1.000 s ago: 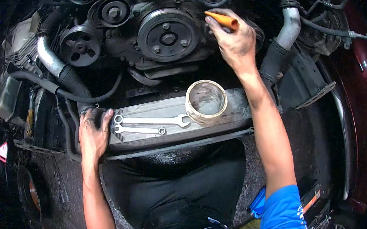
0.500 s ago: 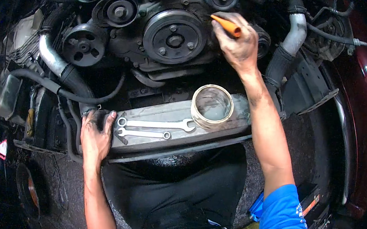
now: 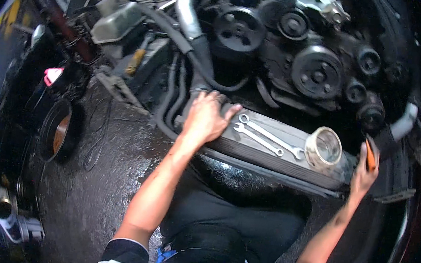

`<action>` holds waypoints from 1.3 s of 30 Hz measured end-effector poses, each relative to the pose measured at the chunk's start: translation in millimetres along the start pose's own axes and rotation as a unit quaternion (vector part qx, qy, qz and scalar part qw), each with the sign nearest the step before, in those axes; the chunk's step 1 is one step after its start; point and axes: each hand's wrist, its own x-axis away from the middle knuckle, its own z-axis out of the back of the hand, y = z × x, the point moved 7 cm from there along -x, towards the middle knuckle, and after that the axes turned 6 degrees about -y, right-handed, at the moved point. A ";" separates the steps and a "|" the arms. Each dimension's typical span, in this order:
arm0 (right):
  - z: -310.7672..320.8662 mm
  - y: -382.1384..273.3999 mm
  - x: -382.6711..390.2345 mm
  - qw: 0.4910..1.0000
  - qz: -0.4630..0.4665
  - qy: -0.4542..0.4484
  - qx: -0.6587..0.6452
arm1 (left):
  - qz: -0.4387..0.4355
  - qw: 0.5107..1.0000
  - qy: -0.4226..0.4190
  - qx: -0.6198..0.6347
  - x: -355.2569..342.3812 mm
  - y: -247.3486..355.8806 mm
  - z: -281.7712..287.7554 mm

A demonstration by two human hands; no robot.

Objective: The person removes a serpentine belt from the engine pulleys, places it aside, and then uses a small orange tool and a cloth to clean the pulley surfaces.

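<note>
My left hand [image 3: 208,116] rests on the left end of a long grey radiator [image 3: 291,133], its fingers laid over the edge and the thumb spread toward two silver combination wrenches. The longer wrench [image 3: 271,136] and the shorter wrench [image 3: 260,140] lie side by side on the radiator's top. To their right stands a round, cream-rimmed tub [image 3: 313,150], stained inside; its contents cannot be made out. Beyond the tub, near the radiator's right end, my right hand [image 3: 364,176] is closed round an orange tapered tool [image 3: 370,156]. The tool's tip is not clear.
Behind the radiator sits an engine front with several dark pulleys [image 3: 317,73]. Black hoses [image 3: 168,92] run beside my left hand. A yellow-handled tool [image 3: 135,62] rests at the far left. A dark ring-shaped part [image 3: 48,136] is on the left, above the wet floor.
The view has swung to the left. My right hand has come down from beside the pulleys to the radiator's right end, still holding the orange tool. My left hand stays on the radiator.
</note>
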 end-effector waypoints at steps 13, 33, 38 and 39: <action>16.7 15.3 11.6 0.983 0.053 0.003 0.175 | -0.069 0.983 0.076 0.155 -2.9 9.2 1.8; -5.9 23.8 20.9 0.995 0.050 0.009 0.085 | -0.209 0.950 0.090 0.215 37.4 101.1 35.8; -7.0 28.8 19.0 0.988 0.072 0.031 0.132 | -0.225 0.946 0.082 0.218 38.5 114.3 45.6; -15.4 19.4 13.4 0.977 0.061 -0.022 0.204 | -0.218 0.949 0.092 0.210 39.5 111.1 45.0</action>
